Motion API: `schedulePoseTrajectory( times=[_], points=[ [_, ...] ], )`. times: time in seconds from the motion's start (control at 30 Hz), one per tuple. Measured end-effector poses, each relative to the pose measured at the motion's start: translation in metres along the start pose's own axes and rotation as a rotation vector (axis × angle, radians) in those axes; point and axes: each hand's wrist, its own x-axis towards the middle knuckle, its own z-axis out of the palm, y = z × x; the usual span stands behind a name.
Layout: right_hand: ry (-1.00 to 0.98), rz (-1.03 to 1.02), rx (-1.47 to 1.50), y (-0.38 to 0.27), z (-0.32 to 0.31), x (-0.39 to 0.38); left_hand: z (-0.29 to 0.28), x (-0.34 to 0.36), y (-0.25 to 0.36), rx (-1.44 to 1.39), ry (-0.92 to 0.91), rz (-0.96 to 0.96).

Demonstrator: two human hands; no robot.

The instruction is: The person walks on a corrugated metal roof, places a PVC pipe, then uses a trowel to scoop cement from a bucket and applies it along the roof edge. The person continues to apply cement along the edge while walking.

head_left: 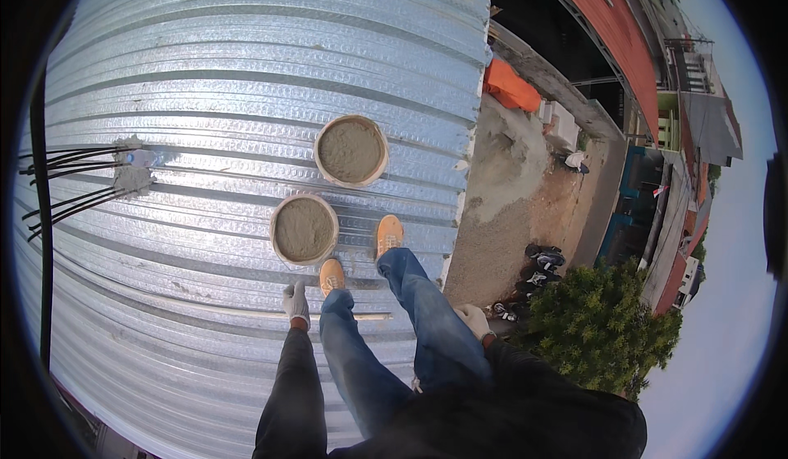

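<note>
My left hand (295,301), in a pale glove, is just below the lower round bucket (304,229) of wet grey mortar; its fingers are curled, and anything inside them is hidden. My right hand (472,319), also gloved, is beside my right thigh with loosely bent fingers apart, holding nothing I can see. A second mortar bucket (351,149) stands above the first on the corrugated metal sheeting (230,65). My tan shoes (390,233) stand on the metal by the buckets, near its right edge.
Bent rebar (74,159) sticks out at the left, beside a dark cable or bar (41,278). Beyond the right edge is a drop to ground with a sand pile (505,172), an orange tarp (513,86), parked motorbikes (542,266), a tree (607,319) and red-roofed buildings.
</note>
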Motion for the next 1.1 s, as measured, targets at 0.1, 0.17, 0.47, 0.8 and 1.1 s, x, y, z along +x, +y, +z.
schedulePoseTrajectory(
  times=[0.1, 0.17, 0.47, 0.8, 1.1],
  points=[
    [-0.036, -0.101, 0.031, 0.007, -0.013, 0.026, -0.034, -0.024, 0.006, 0.157, 0.019, 0.015],
    [-0.079, -0.074, 0.104, -0.001, -0.022, 0.039, -0.051, -0.040, 0.027, 0.275, -0.017, 0.039],
    [0.040, -0.093, 0.205, 0.000, -0.075, 0.068, 0.107, -0.121, 0.204, 0.133, -0.230, 0.018],
    [-0.002, 0.152, 0.442, 0.019, -0.134, 0.058, 0.259, -0.032, 0.177, 0.214, -0.666, 0.487],
    [-0.091, 0.331, 0.405, -0.008, -0.208, 0.126, 0.416, -0.001, 0.150, -0.625, -0.194, -0.763]
  ],
)
